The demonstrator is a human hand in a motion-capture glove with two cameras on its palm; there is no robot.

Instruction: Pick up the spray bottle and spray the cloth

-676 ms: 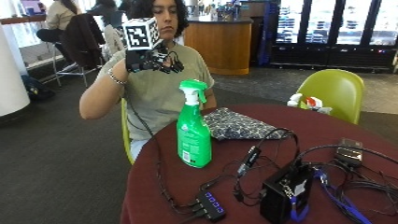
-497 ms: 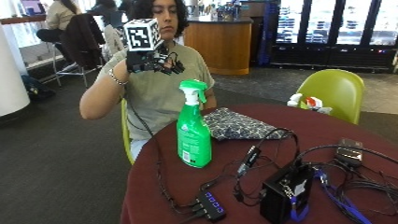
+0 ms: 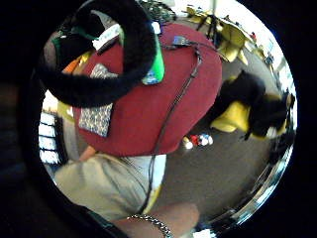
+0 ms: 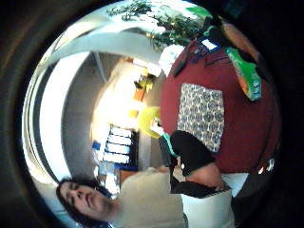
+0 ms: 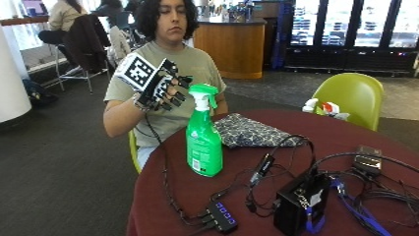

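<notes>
The bottle (image 5: 203, 132) stands upright on the table (image 5: 367, 142), below the hand (image 5: 164, 91) and a little in front of it, untouched; its white trigger head sits just beside the fingertips in the outside view, though the hand looks to be nearer the person than the bottle is; the cloth (image 5: 252, 132) lies flat on the table just behind the bottle, on its far side from the camera, well below the hand. The hand is raised at chest height, fingers spread and holding nothing; the grasp has not begun.

The bottle is tall and narrow, so I judge that a hand coming down against the head or neck, rather than closing round the neck, could tip it; if it falls away from the hand it lands among the cables (image 5: 262, 177) and the black box (image 5: 302, 206) on the near part of the table, and liquid there would be unwelcome. The nozzle appears to point sideways, not at the cloth, so a squeeze without turning the bottle would likely wet the table or the cables. A cable hanging from the hand trails down past the table edge and could snag the bottle as the hand moves in.
</notes>
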